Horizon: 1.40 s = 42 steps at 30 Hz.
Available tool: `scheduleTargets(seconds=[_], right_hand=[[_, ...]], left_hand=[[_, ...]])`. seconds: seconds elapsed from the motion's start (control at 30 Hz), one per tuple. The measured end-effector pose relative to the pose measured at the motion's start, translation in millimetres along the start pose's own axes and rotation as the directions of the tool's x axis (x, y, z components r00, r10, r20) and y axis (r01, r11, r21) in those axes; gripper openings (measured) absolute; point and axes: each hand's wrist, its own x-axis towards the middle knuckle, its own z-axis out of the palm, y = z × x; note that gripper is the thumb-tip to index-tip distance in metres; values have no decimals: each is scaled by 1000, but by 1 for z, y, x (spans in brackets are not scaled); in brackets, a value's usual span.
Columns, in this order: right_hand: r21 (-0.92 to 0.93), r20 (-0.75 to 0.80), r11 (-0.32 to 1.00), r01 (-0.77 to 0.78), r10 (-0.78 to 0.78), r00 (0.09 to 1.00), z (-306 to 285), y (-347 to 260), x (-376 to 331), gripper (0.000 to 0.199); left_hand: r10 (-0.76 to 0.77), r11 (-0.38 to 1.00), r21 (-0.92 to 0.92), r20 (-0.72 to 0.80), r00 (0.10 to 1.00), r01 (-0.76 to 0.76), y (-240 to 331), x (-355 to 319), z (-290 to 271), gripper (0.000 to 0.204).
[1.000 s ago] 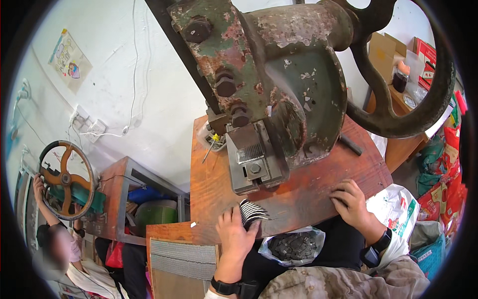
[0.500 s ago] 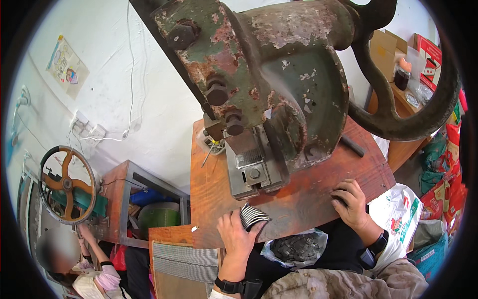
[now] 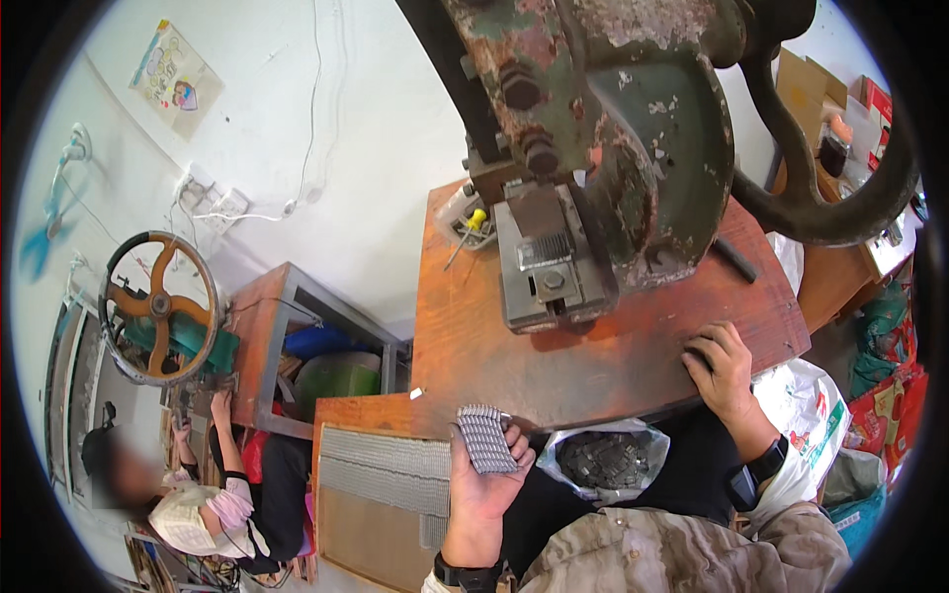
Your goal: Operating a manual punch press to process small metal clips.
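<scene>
In the upturned palm of my left hand (image 3: 486, 489) lies a block of small grey metal pieces (image 3: 486, 440) stacked in even rows, the fingers and thumb closed around its sides. My right hand (image 3: 724, 371) rests at the front right of the wooden tabletop (image 3: 652, 346), fingers loosely bent, thumb apart, nothing visible in it. A worn green press (image 3: 682, 148) stands on the tabletop, with a metal die block (image 3: 554, 282) at its base. Below the front edge, an open plastic bag (image 3: 652, 479) holds many loose dark metal pieces (image 3: 605, 460).
Left of my left hand, a shallow wooden tray (image 3: 366, 539) carries rows of grey metal pieces. A yellow-handled screwdriver (image 3: 476, 219) lies in a container behind the die. The flywheel (image 3: 840, 222) overhangs the right side. Another person (image 3: 213, 509) works at a handwheel machine (image 3: 160, 306) on the left.
My left hand has turned palm up and drawn back from the tabletop toward the tray, so the stack's rows now show. My right hand stays on the tabletop. The view has shifted.
</scene>
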Motion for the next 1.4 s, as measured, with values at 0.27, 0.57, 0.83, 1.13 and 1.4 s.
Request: scheduleTargets(seconds=[0.27,0.57,0.83,1.13,1.4], right_hand=[[-30,-19,999,27,-28,999,5,-3,3,15],[-69,3,997,36,-36,999,4,-3,-4,12],[-97,50,995,12,-7,999,12,-5,-3,9],[-104,76,995,-4,12,997,14,-5,-4,9],[-117,69,993,-16,24,997,14,-4,-6,8]], left_hand=[[-317,947,45,-45,947,319,-55,-15,-71,57],[689,-494,857,285,667,144,-18,-50,-200,35],[771,-366,636,-201,604,679,32,-125,-290,54],[608,43,939,-296,737,341,64,-134,-271,50],[536,15,937,-303,788,350,76,-129,-276,55]])
